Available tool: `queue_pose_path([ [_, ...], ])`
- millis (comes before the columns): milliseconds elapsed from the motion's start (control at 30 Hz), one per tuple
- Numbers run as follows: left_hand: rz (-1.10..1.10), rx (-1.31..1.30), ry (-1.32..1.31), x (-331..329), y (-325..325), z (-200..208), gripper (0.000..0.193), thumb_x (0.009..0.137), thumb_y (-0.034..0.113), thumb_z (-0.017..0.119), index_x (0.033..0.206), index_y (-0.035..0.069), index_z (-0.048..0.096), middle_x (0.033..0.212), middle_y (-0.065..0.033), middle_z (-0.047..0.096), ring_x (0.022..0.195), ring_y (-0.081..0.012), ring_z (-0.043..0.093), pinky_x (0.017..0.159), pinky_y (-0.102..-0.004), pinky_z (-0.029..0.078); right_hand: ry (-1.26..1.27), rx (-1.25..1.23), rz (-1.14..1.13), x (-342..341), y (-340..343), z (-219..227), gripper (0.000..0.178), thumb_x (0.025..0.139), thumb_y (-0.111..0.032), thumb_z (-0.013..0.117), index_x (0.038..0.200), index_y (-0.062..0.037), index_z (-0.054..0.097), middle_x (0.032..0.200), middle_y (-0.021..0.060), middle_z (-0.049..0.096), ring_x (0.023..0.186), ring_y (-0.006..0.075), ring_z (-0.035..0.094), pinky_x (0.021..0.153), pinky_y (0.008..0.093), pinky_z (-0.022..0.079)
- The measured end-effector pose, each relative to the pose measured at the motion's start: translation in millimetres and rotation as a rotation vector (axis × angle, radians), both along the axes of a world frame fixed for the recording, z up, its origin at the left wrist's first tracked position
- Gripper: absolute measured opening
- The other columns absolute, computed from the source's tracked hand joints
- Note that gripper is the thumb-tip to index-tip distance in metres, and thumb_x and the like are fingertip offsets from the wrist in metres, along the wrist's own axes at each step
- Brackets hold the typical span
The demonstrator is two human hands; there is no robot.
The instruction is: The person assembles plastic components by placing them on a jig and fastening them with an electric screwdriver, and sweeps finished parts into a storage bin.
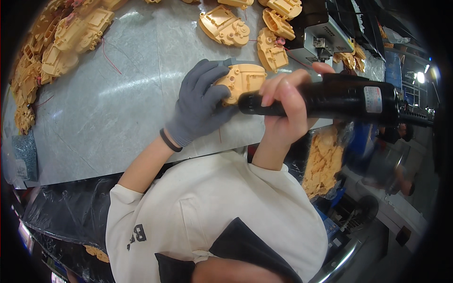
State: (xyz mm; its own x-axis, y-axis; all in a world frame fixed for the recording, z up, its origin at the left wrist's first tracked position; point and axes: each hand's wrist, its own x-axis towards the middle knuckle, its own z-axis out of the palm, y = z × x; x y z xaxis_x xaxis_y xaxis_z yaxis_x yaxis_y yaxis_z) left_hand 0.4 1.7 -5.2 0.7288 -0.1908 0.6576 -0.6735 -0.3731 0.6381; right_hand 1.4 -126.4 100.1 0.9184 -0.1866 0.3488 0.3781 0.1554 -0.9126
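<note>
My left hand [202, 98], in a grey glove, is closed around the left side of a yellow plastic housing [249, 75] over the grey table. Beneath the housing shows the edge of a dark grey piece, partly hidden. My bare right hand [289, 96] wraps round a black electric screwdriver [344, 99], its cable trailing off to the right. The screwdriver's front end points left and overlaps the housing's lower part, so I cannot tell whether its tip touches it.
Several more yellow housings [224, 26] lie at the far side, some with thin red wires. A heap of them [59, 52] fills the table's left edge. A metal-and-black box [321, 37] stands at the far right. Bagged yellow parts [323, 162] sit right of my body.
</note>
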Motion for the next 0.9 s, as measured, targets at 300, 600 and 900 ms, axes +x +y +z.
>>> queue_pose_path([
  [300, -0.021, -0.053, 0.09, -5, -2, -6, 0.045, 0.06, 0.014, 0.076, 0.092, 0.01, 0.045, 0.112, -0.0154, 0.05, 0.103, -0.0363, 0.051, 0.086, -0.042, 0.042, -0.094, 0.195, 0.034, -1, -3, 4, 0.053, 0.074, 0.004, 0.056, 0.119, -0.0023, 0.029, 0.061, 0.0081, 0.05, 0.048, 0.0153, 0.05, 0.05, 0.0277, 0.045],
  [600, -0.013, -0.035, 0.079, -6, -1, -1, 0.045, 0.061, 0.014, 0.076, 0.092, 0.01, 0.044, 0.113, -0.0153, 0.05, 0.102, -0.0363, 0.052, 0.085, -0.0417, 0.043, -0.015, -0.004, -0.023, -5, -1, 2, 0.052, 0.074, -0.002, 0.046, 0.124, -0.0036, 0.031, 0.063, 0.008, 0.044, 0.047, 0.0175, 0.045, 0.052, 0.0343, 0.041],
  [900, -0.011, -0.014, 0.027, -3, 0, -3, 0.046, 0.06, 0.015, 0.077, 0.093, 0.01, 0.044, 0.112, -0.0145, 0.05, 0.1, -0.036, 0.052, 0.084, -0.0418, 0.044, -0.069, 0.154, 0.023, -3, -1, 0, 0.051, 0.074, 0.004, 0.055, 0.118, -0.003, 0.03, 0.062, 0.0079, 0.05, 0.048, 0.0152, 0.05, 0.05, 0.0282, 0.045],
])
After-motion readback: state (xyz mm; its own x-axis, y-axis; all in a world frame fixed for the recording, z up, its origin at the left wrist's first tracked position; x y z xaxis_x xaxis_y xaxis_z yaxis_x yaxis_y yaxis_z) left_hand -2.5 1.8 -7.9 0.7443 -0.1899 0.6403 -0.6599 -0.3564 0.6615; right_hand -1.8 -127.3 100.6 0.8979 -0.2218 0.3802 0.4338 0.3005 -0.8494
